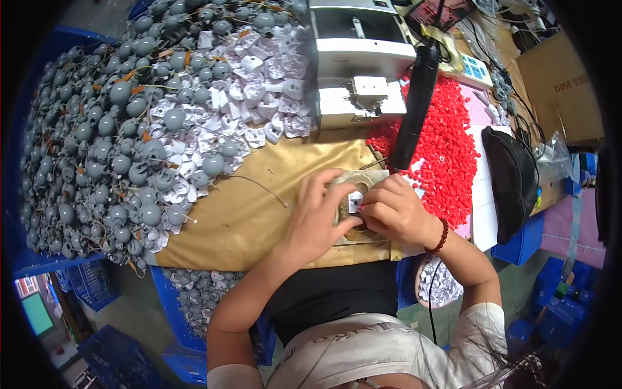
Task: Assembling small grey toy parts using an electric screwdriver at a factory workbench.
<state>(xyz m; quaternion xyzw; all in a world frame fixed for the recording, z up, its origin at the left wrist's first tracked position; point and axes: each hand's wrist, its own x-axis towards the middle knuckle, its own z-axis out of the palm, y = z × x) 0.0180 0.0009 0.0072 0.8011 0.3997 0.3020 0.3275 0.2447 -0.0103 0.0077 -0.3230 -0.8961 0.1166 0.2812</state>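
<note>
In the head view, a small white part (355, 203) sits between the widely curved fingers of the left hand (314, 222) and the bunched fingers of the right hand (400, 212), whose hold I cannot tell, with red pieces (448, 152) beyond.

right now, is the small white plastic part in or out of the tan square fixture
Probably in: the white part shows within the outline of the tan fixture, but fingers hide some edges; firm seating, I cannot tell.
</note>
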